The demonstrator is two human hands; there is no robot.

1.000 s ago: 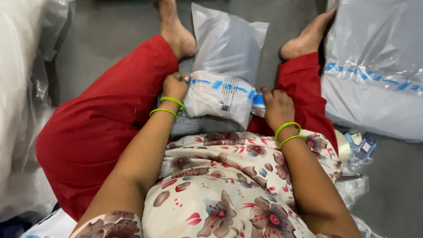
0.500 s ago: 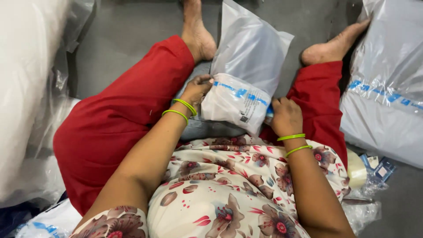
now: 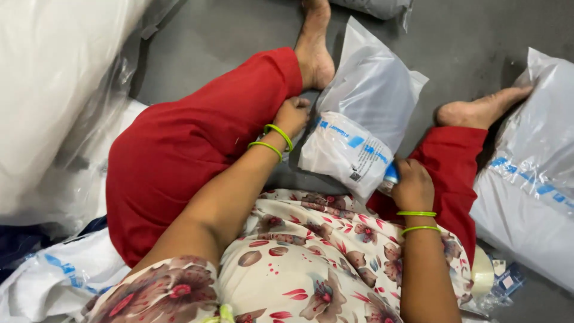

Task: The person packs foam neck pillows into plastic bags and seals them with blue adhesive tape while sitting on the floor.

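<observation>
I sit on a grey floor with red trousers and a floral top. Between my legs lies a white plastic packet [image 3: 347, 152] with a blue stripe and a small label. My left hand [image 3: 291, 116] grips its left end, and my right hand [image 3: 411, 185] grips its lower right corner. Under the packet rests a larger grey poly bag [image 3: 373, 90], lying flat on the floor between my bare feet. Green bangles circle both wrists.
A big grey poly bag with blue tape [image 3: 529, 185] lies by my right foot. White bulky plastic sacks [image 3: 54, 101] fill the left side. A tape roll [image 3: 483, 272] and small clear wrappers sit by my right hip. Another grey bag [image 3: 376, 7] is at the top edge.
The view has swung so my legs and the packet sit further right. Both hands keep their hold on the white packet, which has tilted slightly down to the right.
</observation>
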